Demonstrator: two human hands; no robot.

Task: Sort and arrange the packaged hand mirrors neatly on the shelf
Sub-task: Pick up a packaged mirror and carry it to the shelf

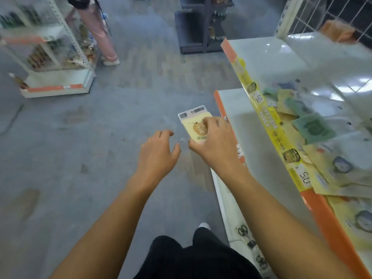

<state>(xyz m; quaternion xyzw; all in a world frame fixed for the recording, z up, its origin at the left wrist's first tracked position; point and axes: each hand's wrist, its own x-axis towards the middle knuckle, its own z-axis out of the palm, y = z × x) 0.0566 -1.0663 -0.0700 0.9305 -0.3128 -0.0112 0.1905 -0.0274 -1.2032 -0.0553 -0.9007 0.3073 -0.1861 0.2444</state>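
My right hand (213, 146) grips a yellow packaged hand mirror (194, 122) with a white header card, held out over the floor just left of the shelves. My left hand (159, 154) hovers beside it, fingers loosely curled and holding nothing, not touching the pack. To the right, the white upper shelf (281, 57) carries a loose, untidy heap of yellow packaged mirrors (330, 168) and green ones (312, 127) behind its yellow and orange price rail (267, 121).
A lower white shelf (245, 121) with an orange edge juts out under the upper one. A display rack (52, 57) stands at the far left, with a person's legs (100, 37) beside it. A dark stand (201, 27) is at the back. Grey floor lies between them.
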